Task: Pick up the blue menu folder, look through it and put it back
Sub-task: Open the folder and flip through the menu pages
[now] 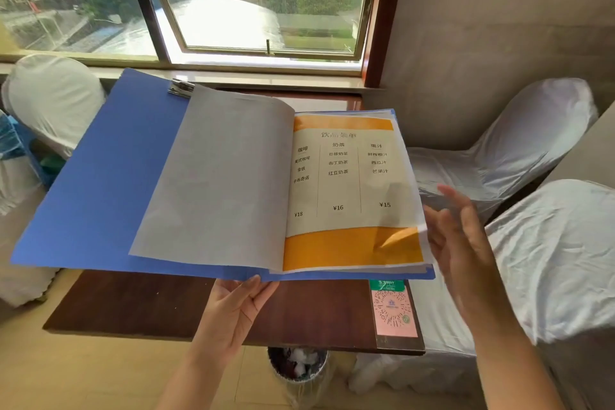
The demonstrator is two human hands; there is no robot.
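Observation:
The blue menu folder (100, 183) is held open in the air above the dark wooden table (143, 306). A metal clip (181, 87) sits at its top edge. A grey page back lies turned to the left, and an orange and cream drinks page (349, 190) shows on the right. My left hand (236, 306) grips the folder's bottom edge near the spine, thumb on top. My right hand (456, 236) hovers open just beside the right edge of the pages, fingers spread and blurred, holding nothing.
A QR code card (394, 309) lies on the table's right corner. White-covered chairs stand at the right (532, 150), lower right (559, 256) and far left (53, 100). A waste bin (298, 366) stands under the table. A window (253, 0) is behind.

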